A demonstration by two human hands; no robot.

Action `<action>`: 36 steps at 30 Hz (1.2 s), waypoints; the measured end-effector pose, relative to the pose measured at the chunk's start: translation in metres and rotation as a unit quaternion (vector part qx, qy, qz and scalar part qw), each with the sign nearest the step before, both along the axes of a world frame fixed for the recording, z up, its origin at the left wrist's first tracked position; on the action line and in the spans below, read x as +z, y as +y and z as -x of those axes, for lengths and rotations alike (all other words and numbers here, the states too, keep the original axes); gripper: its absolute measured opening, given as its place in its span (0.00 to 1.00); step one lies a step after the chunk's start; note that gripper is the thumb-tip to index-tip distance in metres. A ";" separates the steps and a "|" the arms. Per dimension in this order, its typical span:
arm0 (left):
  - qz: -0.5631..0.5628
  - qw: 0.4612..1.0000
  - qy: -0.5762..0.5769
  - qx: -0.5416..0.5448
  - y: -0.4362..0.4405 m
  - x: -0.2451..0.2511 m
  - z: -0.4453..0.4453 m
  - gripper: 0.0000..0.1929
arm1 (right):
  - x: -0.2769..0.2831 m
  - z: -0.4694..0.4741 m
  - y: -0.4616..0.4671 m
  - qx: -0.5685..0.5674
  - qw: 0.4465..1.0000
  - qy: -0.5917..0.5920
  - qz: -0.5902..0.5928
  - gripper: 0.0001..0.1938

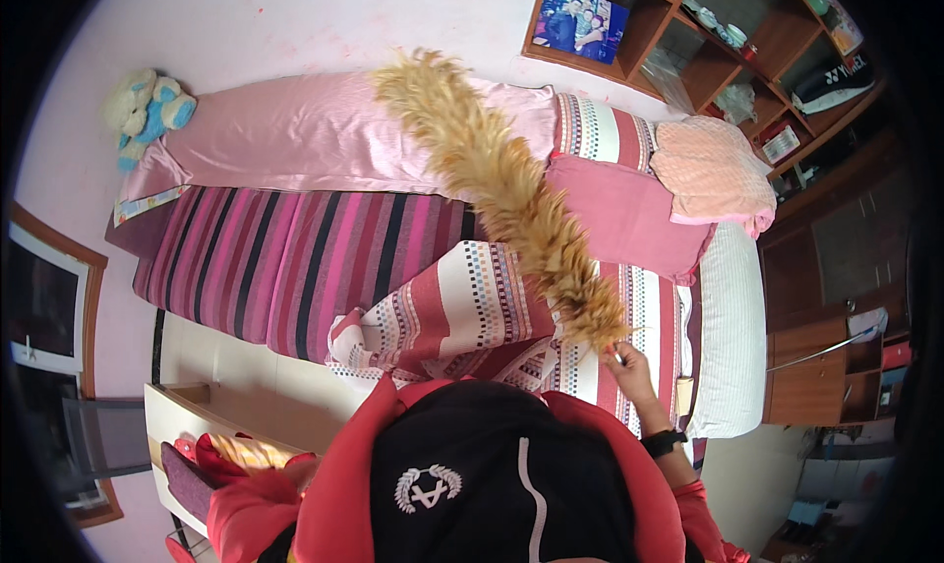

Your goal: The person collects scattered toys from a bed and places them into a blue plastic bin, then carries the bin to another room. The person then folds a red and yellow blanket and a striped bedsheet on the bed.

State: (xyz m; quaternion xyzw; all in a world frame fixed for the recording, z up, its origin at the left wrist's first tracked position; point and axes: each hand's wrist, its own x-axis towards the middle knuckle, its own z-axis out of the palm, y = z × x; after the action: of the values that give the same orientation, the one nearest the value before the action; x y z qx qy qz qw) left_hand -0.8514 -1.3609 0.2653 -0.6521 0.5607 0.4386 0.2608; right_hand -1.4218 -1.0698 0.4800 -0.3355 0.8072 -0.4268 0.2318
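My right hand (633, 373) grips the short visible end of a feather duster's handle. The duster's long tan and brown plumes (501, 176) stretch up and left from the hand, over a sofa with striped covers. Under its lower part lies a rumpled red and white patterned cover (450, 305). To the upper right of the hand, a dark pink cushion (627, 209) rests against the sofa back. A dark band (662, 442) is on my right wrist. My left hand is out of view; a red sleeve (254, 511) shows at the lower left.
Purple striped seat cushions (295, 268) and a pink satin cover (295, 135) span the sofa's left side. A plush toy (151, 117) sits at its far left. A peach folded blanket (712, 168) tops the right end. Wooden shelves (649, 54) stand behind; a table (166, 460) is lower left.
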 end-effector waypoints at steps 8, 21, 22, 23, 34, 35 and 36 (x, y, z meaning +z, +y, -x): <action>0.016 0.954 0.202 0.221 0.072 -0.038 0.081 0.18 | 0.007 0.068 -0.086 -0.008 0.969 -0.248 -0.002 0.12; -0.004 0.940 0.236 0.247 0.136 -0.038 0.126 0.17 | -0.091 0.057 -0.144 -0.061 0.970 -0.234 0.022 0.16; -0.004 0.939 0.233 0.251 0.141 -0.037 0.124 0.17 | -0.090 0.051 -0.144 -0.042 0.955 -0.292 0.035 0.16; -0.005 0.940 0.231 0.250 0.145 -0.036 0.122 0.17 | -0.092 0.046 -0.145 0.009 0.930 -0.359 0.076 0.17; -0.016 0.950 0.207 0.234 0.177 -0.011 0.078 0.16 | -0.132 0.040 -0.119 -0.122 0.971 -0.207 -0.012 0.17; -0.020 0.952 0.202 0.227 0.179 -0.006 0.071 0.16 | -0.123 0.044 -0.123 -0.138 0.959 -0.248 -0.027 0.17; -0.022 0.957 0.197 0.213 0.181 0.001 0.061 0.15 | -0.111 0.048 -0.127 -0.108 0.962 -0.250 -0.032 0.16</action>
State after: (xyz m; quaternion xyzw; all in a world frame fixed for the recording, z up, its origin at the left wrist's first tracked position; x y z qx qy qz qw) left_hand -0.9121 -1.1797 0.2661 -0.6515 0.4394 0.6156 0.0600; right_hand -1.4698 -1.1968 0.3693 -0.1214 0.7681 -0.4936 0.3893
